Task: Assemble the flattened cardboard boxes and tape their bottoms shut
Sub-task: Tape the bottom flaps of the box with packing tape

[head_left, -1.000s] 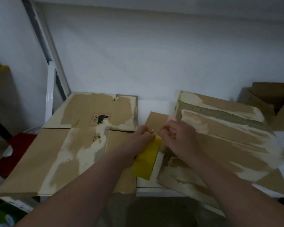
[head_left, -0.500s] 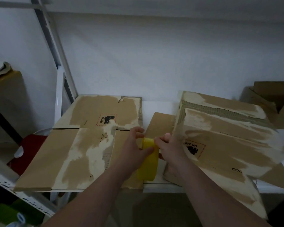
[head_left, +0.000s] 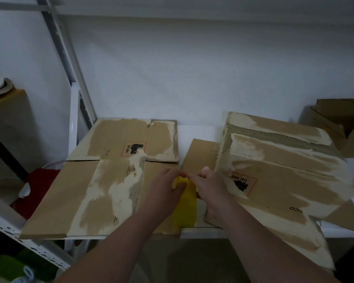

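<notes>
Head view: the yellow tape roll (head_left: 185,209) is seen at the front edge of the shelf (head_left: 198,131), in the gap between two lots of cardboard; whether it rests on the shelf cannot be told. It is gripped by the left hand (head_left: 164,193), whose fingers are curled over its top and near side. The top of the roll is pinched by the thumb and fingertips of the right hand (head_left: 211,188), and the two hands touch there. Both forearms are stretched in from below and converge on the roll.

The step in hand is judged to be finding the tape's end; whether an end is already lifted cannot be told. The end must next be peeled loose and a length drawn off, with a firm hold kept on the roll.

A flattened box (head_left: 110,180) lies unfolded towards the shelf's left front corner. A stack of flattened boxes (head_left: 284,176) is tilted at the right, its near corner overhanging the front edge.
</notes>
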### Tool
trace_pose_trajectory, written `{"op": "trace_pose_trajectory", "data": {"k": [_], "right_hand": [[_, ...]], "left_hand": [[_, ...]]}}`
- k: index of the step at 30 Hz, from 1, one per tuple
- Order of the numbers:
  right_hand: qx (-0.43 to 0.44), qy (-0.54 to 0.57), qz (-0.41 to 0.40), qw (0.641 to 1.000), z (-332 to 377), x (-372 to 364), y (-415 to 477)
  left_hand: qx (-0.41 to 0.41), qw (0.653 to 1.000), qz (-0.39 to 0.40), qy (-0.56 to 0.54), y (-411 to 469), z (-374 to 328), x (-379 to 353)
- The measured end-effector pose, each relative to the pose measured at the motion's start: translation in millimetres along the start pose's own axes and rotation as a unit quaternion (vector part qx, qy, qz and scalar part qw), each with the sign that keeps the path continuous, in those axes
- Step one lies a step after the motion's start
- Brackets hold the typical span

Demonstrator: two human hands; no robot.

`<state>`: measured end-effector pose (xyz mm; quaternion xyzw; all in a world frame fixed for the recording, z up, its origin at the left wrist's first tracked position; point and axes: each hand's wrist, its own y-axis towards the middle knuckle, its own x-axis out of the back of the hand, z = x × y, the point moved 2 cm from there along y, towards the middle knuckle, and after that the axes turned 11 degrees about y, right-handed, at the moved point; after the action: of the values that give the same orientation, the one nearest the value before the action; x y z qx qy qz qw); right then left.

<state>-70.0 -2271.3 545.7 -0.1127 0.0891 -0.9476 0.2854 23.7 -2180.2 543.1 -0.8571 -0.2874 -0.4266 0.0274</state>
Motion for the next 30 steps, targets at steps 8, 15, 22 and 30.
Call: {"op": "trace_pose_trajectory", "data": {"k": [8, 15, 22, 30], "right_hand": [[0.065, -0.005, 0.002, 0.998, 1, -4, -5], [0.107, -0.018, -0.042, 0.993, -3, -8, -3], [0.127, -0.075, -0.126, 0.981, -2, -18, 3], [-0.023, 0.054, 0.007, 0.998, 3, -23, 21]], "left_hand": [[-0.017, 0.997, -0.017, 0.072, 7, -1, 4], [0.027, 0.996, -0.014, 0.08, 11, -3, 1], [0.091, 0.994, -0.042, 0.043, 17, -2, 3], [0.08, 0.982, -0.101, 0.138, 34, 18, 43]]}}
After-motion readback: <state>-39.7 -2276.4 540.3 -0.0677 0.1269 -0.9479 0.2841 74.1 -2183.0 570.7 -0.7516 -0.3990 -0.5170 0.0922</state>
